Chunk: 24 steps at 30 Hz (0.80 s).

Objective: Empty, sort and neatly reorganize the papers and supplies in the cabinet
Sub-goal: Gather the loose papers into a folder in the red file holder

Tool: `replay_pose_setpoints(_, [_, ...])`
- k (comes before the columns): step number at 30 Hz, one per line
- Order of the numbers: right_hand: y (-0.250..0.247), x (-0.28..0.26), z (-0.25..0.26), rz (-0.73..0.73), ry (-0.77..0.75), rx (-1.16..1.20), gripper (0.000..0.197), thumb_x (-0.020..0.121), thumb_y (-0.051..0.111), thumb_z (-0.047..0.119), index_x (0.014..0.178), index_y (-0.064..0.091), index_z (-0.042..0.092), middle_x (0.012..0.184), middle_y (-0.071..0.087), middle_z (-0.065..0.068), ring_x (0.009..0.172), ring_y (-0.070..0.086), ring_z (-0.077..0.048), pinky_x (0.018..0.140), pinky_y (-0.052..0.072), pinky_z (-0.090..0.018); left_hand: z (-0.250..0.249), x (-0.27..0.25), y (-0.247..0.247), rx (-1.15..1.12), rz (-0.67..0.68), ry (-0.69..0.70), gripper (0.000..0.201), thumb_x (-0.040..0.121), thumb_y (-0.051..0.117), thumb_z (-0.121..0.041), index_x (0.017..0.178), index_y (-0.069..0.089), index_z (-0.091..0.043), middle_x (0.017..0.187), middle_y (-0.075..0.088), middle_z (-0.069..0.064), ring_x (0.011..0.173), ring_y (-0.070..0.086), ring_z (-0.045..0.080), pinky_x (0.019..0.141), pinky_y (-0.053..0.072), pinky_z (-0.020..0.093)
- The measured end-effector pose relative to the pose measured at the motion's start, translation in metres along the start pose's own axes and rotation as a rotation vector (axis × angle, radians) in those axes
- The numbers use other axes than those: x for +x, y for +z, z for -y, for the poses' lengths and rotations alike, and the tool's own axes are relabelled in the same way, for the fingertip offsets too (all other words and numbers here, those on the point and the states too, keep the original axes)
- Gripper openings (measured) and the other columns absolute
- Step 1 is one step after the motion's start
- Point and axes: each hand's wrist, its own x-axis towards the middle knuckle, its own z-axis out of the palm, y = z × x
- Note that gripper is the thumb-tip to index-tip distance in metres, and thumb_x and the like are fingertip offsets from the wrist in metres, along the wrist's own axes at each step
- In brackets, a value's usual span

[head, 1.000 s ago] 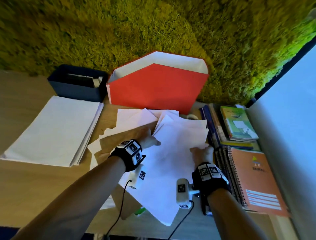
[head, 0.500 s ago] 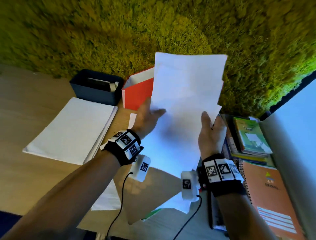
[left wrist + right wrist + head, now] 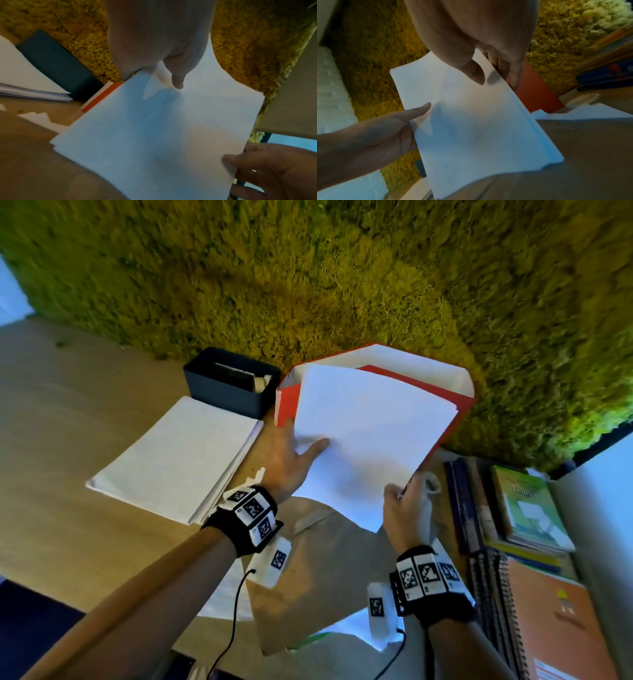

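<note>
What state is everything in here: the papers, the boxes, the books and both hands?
Sheaf of white sheets: lifted off the table, tilted, held at both sides.
Left hand: grips the sheaf's left edge, thumb on top.
Right hand: pinches the sheaf's right edge.
Paper stack: lying flat on the table, fairly squared.
Red file box: upright, open-topped.
Dark bin: open, items inside.
Brown envelope: flat under the arms.
Notebooks: piled flat, closed.

Matt white paper sheets, wood-grain desk

White paper sheaf tilted above table, neat white paper stack left
</note>
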Motion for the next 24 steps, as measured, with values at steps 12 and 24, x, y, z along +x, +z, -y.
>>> replay_pose_setpoints(12, [0.058,0.006,0.039,-0.012,-0.154,-0.095,0.029,0.098,0.043,0.007,0.125,0.045,0.0,0.101,0.063,-0.028,0.095,0.058,-0.044,0.071,0.039,-0.039,0.013,0.027,-0.063,0.353,-0.244,-0.098,0.02,0.098,0.054,-0.019,0.112,0.051,-0.005,0.092,0.066,0.007,0.084,0.063,0.031,0.065,0.044,0.035])
replay_pose_setpoints(24, [0.233,-0.016,0.102,0.62,-0.028,-0.132,0.022,0.086,0.056,0.016,0.104,0.058,0.003,0.103,0.067,-0.02,0.099,0.063,-0.036,0.081,0.052,-0.042,0.055,0.044,-0.255,0.939,-0.172,-0.436,0.039,0.091,0.059,-0.015,0.128,0.056,-0.003,0.119,0.063,0.027,0.107,0.059,0.042,0.083,0.048,0.042])
